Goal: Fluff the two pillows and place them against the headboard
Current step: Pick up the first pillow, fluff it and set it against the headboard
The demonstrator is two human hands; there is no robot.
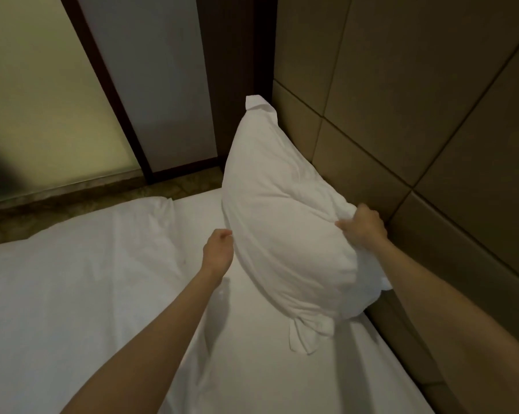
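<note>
A plump white fabric pillow point(285, 222) stands on edge in the centre of the frame, tilted, its upper corner reaching toward the top centre and its back edge leaning against the tan padded headboard point(431, 121) of square panels that fills the right side. Its lower end rests on the white bed sheet point(252, 369) at lower centre, with a loose flap of pillowcase spilling out beneath it. The person's right hand point(364, 225), right of centre, pinches a fold of the pillow's fabric between thumb and fingers on the side nearest the headboard. The left hand point(217, 249), just left of the pillow, is loosely curled with the fingers drawn in; whether it touches the pillow cannot be told. Both bare forearms reach in from the bottom edge. A rumpled white duvet point(73, 279) covers the left of the bed. In the upper left stand frosted glass panels point(43, 100) in dark wooden frames
</note>
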